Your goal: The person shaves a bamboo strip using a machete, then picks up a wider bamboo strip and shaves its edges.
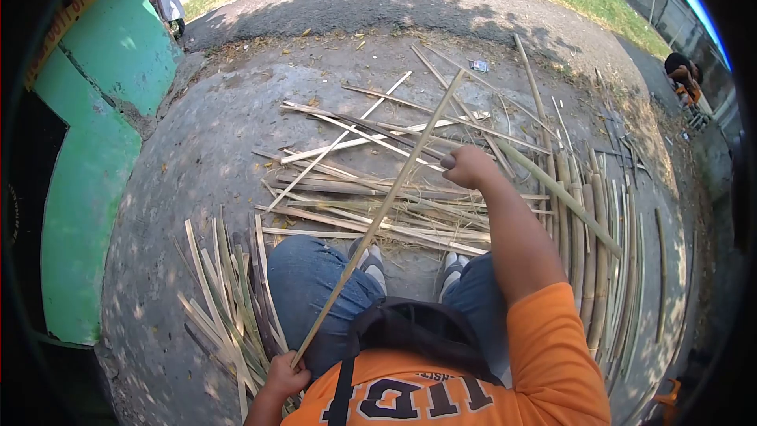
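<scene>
A long bamboo strip [384,209] slants up and away from me, across my left knee and over the ground pile. My left hand [285,379] is closed round its near end, low by my hip. To the right of the strip's upper half, my right hand [468,167] is held out in a fist. A rounded grey-brown end [448,162] shows at the fist; the rest of that object is hidden. Beneath the strip, split bamboo pieces [339,189] lie crosswise in a loose pile before my shoes.
Bamboo strips [225,300] lie bundled at my left. Bamboo poles [587,237] lie lengthwise at my right, with a thicker pole [564,201] slanting across them. A green wall [87,229] stands at left. Another person [683,72] crouches far right, near the road's edge.
</scene>
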The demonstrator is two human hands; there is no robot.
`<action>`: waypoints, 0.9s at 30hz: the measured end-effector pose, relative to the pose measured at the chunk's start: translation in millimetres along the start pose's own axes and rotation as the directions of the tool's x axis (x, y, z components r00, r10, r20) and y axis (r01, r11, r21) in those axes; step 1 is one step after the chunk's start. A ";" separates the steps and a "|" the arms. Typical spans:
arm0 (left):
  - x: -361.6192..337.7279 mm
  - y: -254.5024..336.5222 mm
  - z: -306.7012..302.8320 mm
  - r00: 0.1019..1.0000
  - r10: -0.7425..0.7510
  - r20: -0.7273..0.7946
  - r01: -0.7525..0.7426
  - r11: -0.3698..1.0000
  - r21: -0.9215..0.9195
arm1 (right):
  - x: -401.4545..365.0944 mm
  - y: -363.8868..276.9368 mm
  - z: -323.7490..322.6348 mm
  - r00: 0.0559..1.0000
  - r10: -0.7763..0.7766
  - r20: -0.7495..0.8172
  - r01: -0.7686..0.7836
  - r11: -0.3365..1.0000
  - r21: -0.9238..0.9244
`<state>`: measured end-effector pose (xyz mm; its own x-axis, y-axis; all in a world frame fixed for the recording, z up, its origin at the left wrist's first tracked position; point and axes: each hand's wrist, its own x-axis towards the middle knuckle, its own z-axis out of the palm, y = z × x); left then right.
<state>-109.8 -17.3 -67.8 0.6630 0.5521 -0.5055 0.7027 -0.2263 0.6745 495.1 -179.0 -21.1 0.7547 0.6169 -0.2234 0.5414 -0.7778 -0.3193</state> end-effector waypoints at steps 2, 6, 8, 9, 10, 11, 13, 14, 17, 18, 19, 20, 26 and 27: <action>-1.3 -1.7 0.6 1.000 0.006 -0.018 -0.006 1.000 -0.006 | 1.1 10.4 0.5 0.997 0.050 -0.057 -0.043 0.991 0.130; -7.1 10.5 -3.8 0.997 -0.077 0.004 0.077 0.994 -0.083 | 7.8 37.8 6.5 0.962 0.187 -0.197 -0.096 0.913 0.396; -10.2 26.4 -6.5 0.999 -0.037 -0.022 0.035 0.997 -0.074 | 3.9 43.8 3.2 0.926 0.270 -0.266 -0.099 0.850 0.518; -14.1 31.0 -4.2 0.999 -0.021 -0.035 0.019 0.997 -0.072 | -0.9 43.1 -1.6 0.906 0.309 -0.291 -0.099 0.821 0.563; -16.9 27.4 -1.5 0.999 -0.016 -0.034 0.013 0.996 -0.087 | -2.3 43.3 -6.1 0.883 0.346 -0.317 -0.092 0.790 0.607; -18.0 21.2 -1.1 0.999 -0.007 -0.035 0.004 0.995 -0.100 | 6.6 52.4 0.1 0.869 0.379 -0.318 -0.097 0.761 0.641; -21.9 23.3 -1.4 1.000 -0.024 -0.014 0.021 0.987 -0.159 | 1.6 44.0 -7.8 0.827 0.417 -0.377 -0.066 0.738 0.672; -25.0 26.0 -1.4 0.999 -0.048 0.008 0.048 0.977 -0.206 | -3.3 41.1 -10.6 0.802 0.441 -0.403 -0.052 0.724 0.688; -28.5 36.5 -6.6 0.998 0.004 0.061 0.012 0.964 -0.264 | -15.8 26.9 -26.5 0.751 0.422 -0.508 0.030 0.746 0.665; -29.3 40.7 -7.9 0.997 0.037 0.069 -0.017 0.961 -0.275 | -18.2 23.9 -31.3 0.754 0.358 -0.551 0.109 0.759 0.642; -29.2 44.3 -8.3 0.996 0.044 0.073 -0.018 0.948 -0.318 | -21.8 22.5 -34.2 0.753 0.291 -0.590 0.187 0.765 0.617; -26.9 47.2 -9.1 0.996 0.048 0.077 -0.017 0.933 -0.360 | -26.2 19.1 -35.8 0.748 0.224 -0.624 0.264 0.763 0.590; -8.5 76.2 -28.3 0.970 0.066 0.234 0.112 0.731 -0.673 | -70.8 -32.4 -57.1 0.658 -0.186 -0.729 0.446 0.877 0.179; -5.0 80.2 -30.1 0.967 0.084 0.240 0.111 0.709 -0.696 | -77.0 -40.3 -56.9 0.649 -0.244 -0.721 0.473 0.871 0.131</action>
<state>-64.4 -14.0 5.0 0.7619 0.3225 -0.5617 0.3928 0.4594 0.7966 436.2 -201.9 61.4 0.6245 0.5035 0.5971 0.7803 -0.3701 -0.5041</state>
